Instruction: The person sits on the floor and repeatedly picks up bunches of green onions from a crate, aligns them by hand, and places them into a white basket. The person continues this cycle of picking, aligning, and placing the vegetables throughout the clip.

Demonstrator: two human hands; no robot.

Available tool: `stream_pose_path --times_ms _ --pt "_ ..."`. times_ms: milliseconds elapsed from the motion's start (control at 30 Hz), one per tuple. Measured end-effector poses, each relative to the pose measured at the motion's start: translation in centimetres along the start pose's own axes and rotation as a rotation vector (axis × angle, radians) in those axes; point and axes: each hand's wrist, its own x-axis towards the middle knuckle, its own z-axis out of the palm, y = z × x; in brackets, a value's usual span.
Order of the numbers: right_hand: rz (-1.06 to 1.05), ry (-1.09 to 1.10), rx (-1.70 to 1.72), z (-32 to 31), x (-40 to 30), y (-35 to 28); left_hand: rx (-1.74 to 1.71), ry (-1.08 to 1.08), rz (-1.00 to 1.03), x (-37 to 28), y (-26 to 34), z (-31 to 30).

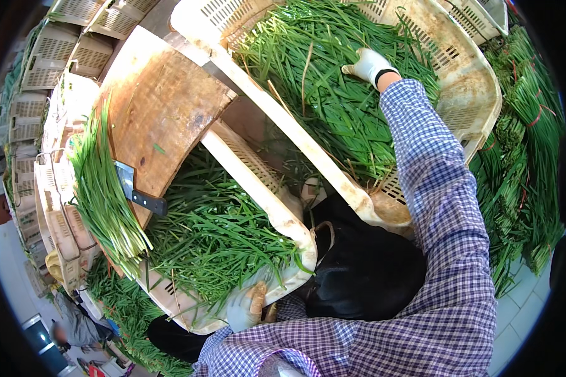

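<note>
My right hand (371, 67), in a white glove with a dark cuff, rests on loose green leaves (320, 89), apparently garlic chives, in the far plastic crate (467, 80). Its thumb stands apart from the fingers, and no bunch shows in its grasp. My left hand (244, 305), also gloved, is at the near rim of a second crate (306, 254) holding more cut leaves (217, 226). Its fingers are blurred and partly hidden, with a brownish patch on the glove. A wooden board (165, 103) bears a black-handled knife (144, 195) beside a bundle of chives (101, 188).
Bundles of chives tied with red bands (533, 118) are piled at the right, over a tiled floor (509, 320). Stacked plastic crates (52, 52) line the left. Another person (78, 320) is at the lower left, near more heaped greens (127, 306).
</note>
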Motion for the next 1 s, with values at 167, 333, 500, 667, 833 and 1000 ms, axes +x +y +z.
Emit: stream_pose_path --times_ms 167,333,500,667,833,1000 --pt "0.091 0.098 0.191 2.2 2.0 2.0 -0.060 0.004 0.002 0.3 0.2 0.0" --pt "-0.046 0.026 -0.119 2.5 -0.4 0.8 -0.012 0.020 0.016 1.3 1.0 -0.8" --pt "0.026 0.275 0.072 -2.1 0.9 2.3 -0.044 0.059 0.086 1.4 0.4 -0.5" --pt "0.157 0.361 0.100 -9.5 0.2 5.3 -0.059 0.061 -0.014 0.4 0.9 -0.2" --pt "0.108 0.787 0.568 -12.3 -2.2 6.1 -0.268 -0.141 -0.372 1.2 3.3 -3.2" --pt "-0.099 0.761 0.557 -16.8 -5.5 3.0 -0.662 0.216 -0.362 3.7 0.9 -4.0"
